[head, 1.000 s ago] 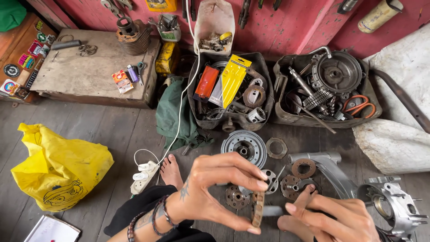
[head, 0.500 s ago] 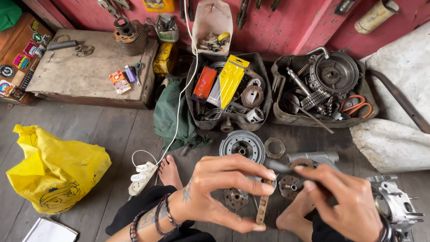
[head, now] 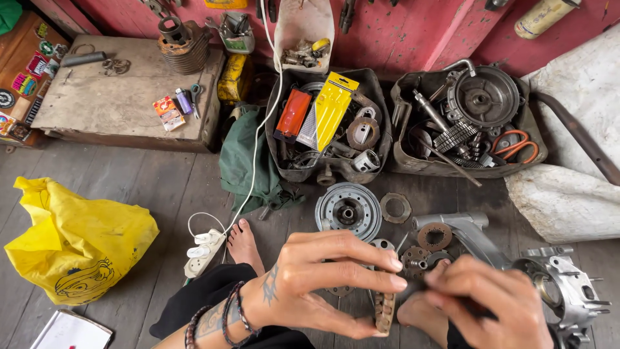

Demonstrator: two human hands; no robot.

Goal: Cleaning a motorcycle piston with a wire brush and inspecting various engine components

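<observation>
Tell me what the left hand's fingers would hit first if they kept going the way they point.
The left hand points rightward; its fingertips would first meet the right hand, which looks close beside them, though depth is unclear.

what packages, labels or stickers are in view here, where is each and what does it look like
Yellow blister pack: flat, long, in the left parts tray.
Red-orange packet: oblong, beside the yellow one, left.
Small carton: red, white and yellow, on the wooden bench.
Stickers: round and oblong, many colours, on the brown board, far left.
Yellow plastic bag: crumpled, dark line drawing, on the floor, left.
</observation>
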